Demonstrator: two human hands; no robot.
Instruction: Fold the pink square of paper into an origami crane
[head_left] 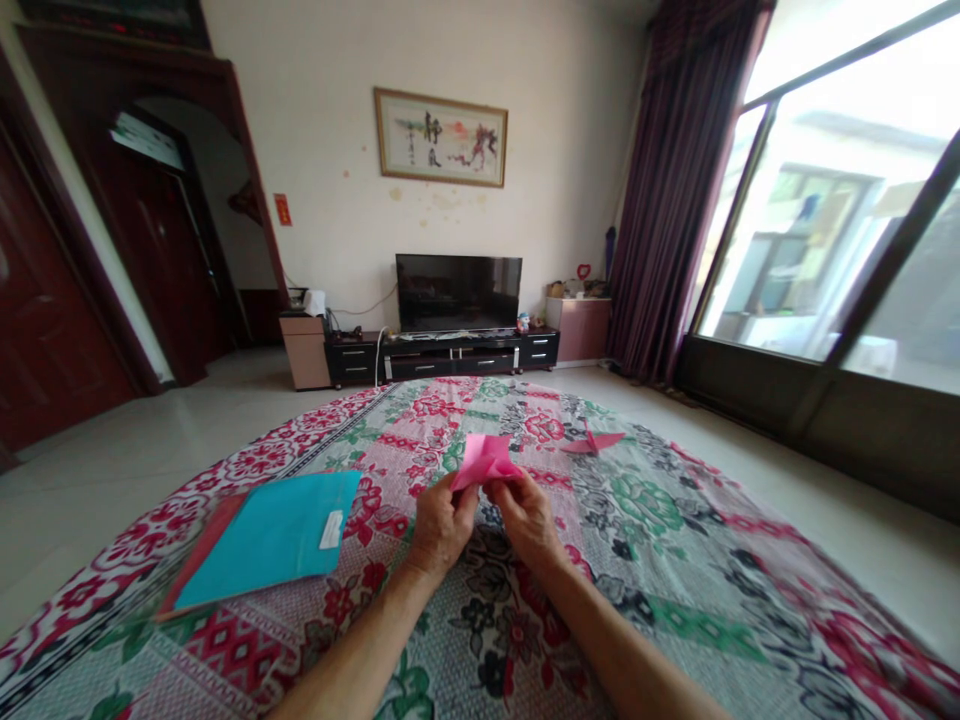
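Observation:
A pink folded paper is held up over the patterned tablecloth, between both hands. My left hand pinches its lower left edge with thumb and fingers. On the other side, my right hand grips the lower right part, fingers closed on it. The paper has creases and a raised fold near its right half. Farther back to the right, a second folded pink paper piece with pointed ends lies on the cloth, touched by neither hand.
A blue packet with a white label lies on the left of the round table, over a reddish sheet. The floral tablecloth covers the table. Beyond stand a television and a low black cabinet.

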